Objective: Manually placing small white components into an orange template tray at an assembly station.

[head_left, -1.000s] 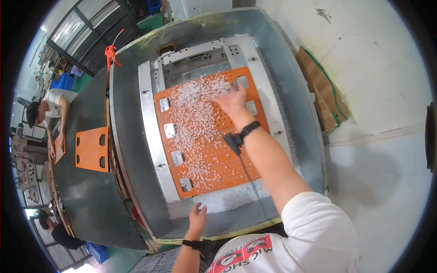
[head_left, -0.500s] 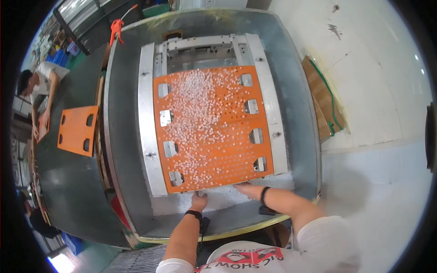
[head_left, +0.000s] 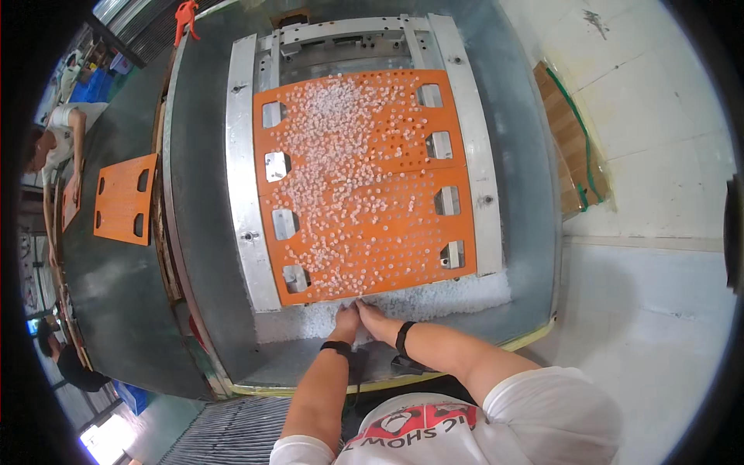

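Note:
My left hand (head_left: pixel 346 322) and my right hand (head_left: pixel 372 315) are side by side, touching, just off the near edge of an orange perforated plate (head_left: pixel 418 267). Their fingers are drawn together; what they hold, if anything, is too small to make out. Small white ring-like pieces (head_left: pixel 333 143) lie heaped along the plate's left and far parts, thinning toward the right, where rows of holes show. Below both hands, a bed of the same white bits (head_left: pixel 298 325) covers the tray floor. A second orange panel adjoins the first at a seam across the middle.
Silver metal rails (head_left: pixel 249 178) flank the plates inside a grey, high-rimmed tray (head_left: pixel 527 194). A red air gun (head_left: pixel 186 19) hangs at the far left rim. Another orange plate (head_left: pixel 124 198) lies on the dark table (head_left: pixel 116 294), near a co-worker (head_left: pixel 62 147). Cardboard (head_left: pixel 562 147) leans at right.
My right hand has moved left along the plate's near edge until it meets my left hand. The view has shifted, so the tray sits higher in the picture.

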### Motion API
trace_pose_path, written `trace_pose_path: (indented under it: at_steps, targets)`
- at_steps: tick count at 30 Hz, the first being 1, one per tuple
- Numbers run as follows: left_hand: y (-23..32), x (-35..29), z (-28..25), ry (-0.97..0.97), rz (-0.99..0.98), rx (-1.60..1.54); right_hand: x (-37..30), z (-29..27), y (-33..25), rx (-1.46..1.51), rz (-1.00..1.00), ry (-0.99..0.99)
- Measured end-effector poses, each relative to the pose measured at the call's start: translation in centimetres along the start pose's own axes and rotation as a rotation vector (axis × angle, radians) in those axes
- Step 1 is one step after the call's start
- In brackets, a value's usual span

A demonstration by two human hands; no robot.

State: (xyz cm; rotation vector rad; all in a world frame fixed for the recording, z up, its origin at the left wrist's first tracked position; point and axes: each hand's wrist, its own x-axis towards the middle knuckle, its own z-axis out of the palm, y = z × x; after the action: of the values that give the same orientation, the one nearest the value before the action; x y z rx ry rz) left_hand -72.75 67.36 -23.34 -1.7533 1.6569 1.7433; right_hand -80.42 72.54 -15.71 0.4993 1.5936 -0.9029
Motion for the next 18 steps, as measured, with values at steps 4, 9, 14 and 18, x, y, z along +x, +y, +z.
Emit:
trace_pose_path:
  at_steps: [4, 9, 14, 18]
  targets:
    - [7.3, -6.5, 3.2, 0.158, 0.068, -0.247, -0.7, -2.9, -0.8, 0.538, 0.057, -0.135]
    - [13.9, -12.7, 3.3, 0.332, 0.462, 0.172, -7.1, -5.9, -5.0, 0.707, -0.011, -0.31]
    - [23.4, -11.3, 3.2, 0.192, 0.848, 0.267, -6.5, -10.6, -14.4, 0.821, -0.21, -0.651]
    - [27.1, -12.5, 2.5, 0.231, 1.093, 0.397, -3.8, -14.0, -23.1, 1.082, -0.617, -0.634]
